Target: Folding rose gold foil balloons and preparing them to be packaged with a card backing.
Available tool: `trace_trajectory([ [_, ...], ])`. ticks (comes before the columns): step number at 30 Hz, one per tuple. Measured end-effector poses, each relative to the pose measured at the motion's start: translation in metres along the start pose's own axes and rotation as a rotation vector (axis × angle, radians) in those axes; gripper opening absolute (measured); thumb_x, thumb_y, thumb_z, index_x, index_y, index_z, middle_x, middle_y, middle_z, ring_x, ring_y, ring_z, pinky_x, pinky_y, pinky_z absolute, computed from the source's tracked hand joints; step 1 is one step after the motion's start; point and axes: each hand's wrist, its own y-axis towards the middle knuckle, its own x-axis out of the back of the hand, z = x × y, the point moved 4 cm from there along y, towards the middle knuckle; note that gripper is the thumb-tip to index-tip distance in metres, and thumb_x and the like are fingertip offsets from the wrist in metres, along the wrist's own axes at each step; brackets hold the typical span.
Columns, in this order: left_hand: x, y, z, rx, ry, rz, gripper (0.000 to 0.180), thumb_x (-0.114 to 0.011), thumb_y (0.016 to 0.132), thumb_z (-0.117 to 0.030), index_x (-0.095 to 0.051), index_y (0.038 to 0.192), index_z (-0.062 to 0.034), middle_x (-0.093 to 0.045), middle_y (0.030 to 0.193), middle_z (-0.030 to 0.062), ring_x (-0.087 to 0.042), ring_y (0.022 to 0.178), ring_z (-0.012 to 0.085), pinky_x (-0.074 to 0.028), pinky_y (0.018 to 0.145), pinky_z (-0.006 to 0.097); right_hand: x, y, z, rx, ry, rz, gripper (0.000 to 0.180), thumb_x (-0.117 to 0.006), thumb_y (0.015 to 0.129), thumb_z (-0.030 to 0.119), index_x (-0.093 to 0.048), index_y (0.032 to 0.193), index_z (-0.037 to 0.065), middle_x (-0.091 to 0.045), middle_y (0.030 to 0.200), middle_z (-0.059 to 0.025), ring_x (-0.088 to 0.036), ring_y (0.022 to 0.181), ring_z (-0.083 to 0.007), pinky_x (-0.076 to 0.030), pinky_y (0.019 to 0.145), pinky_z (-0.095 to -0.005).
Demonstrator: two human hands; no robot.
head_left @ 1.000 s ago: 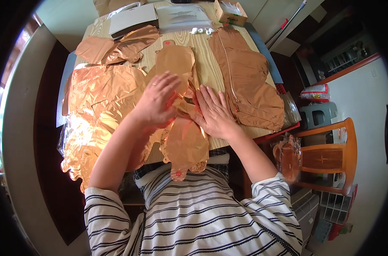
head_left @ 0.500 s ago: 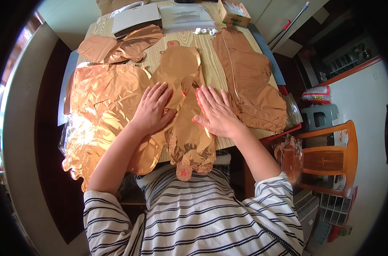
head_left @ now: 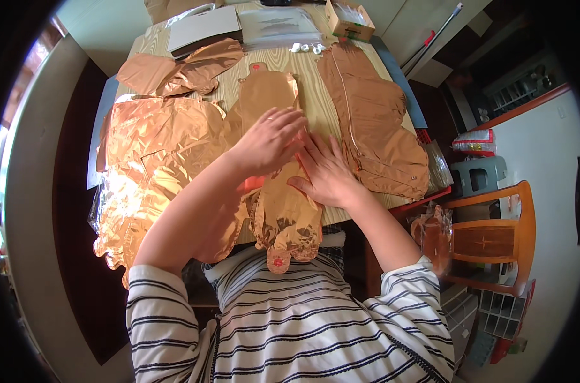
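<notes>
A deflated copper-coloured foil balloon (head_left: 288, 214) lies lengthwise on the wood-grain table (head_left: 283, 59), a red-marked tab at each end, its near end hanging at the table's front edge. My right hand (head_left: 330, 175) rests flat along its right side, fingers stretched. Across the balloon's middle reaches my left hand (head_left: 271, 142), its fingers extended towards the right and close to my right fingertips; whether it touches the foil there is hidden. Crinkled copper foil (head_left: 165, 134) spreads beside my left forearm.
A folded stack of brown foil balloons (head_left: 373, 127) lies to the right. More foil pieces (head_left: 188, 69) sit at the far left, before a white board (head_left: 203, 30). Clear plastic bags (head_left: 280, 25), small white pieces (head_left: 306, 48) and a cardboard box (head_left: 350, 20) line the back. A wooden chair (head_left: 491, 236) stands right.
My left hand has moved right, from the balloon's left side across its middle towards my right hand. My right hand has stayed nearly in place.
</notes>
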Motion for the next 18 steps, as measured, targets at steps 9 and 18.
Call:
trace_trajectory([
  [9, -0.038, 0.014, 0.035, 0.008, 0.041, -0.013, 0.049, -0.054, 0.101, -0.032, -0.056, 0.140, -0.0033, -0.054, 0.148, 0.0140, -0.046, 0.141, 0.0318, -0.031, 0.120, 0.050, -0.008, -0.036, 0.011, 0.029, 0.021, -0.045, 0.090, -0.038, 0.101, 0.066, -0.026, 0.158, -0.003, -0.022, 0.166, -0.0233, -0.015, 0.156, -0.0369, -0.005, 0.126, -0.0570],
  [18, -0.038, 0.012, 0.034, 0.014, 0.043, -0.009, 0.052, -0.057, 0.100, -0.033, -0.054, 0.143, -0.0038, -0.053, 0.149, 0.0140, -0.045, 0.142, 0.0315, -0.030, 0.121, 0.050, 0.006, -0.080, 0.039, 0.036, 0.174, 0.131, 0.092, -0.028, 0.102, 0.069, -0.020, 0.161, -0.001, -0.013, 0.169, -0.0225, -0.012, 0.157, -0.0364, -0.004, 0.126, -0.0554],
])
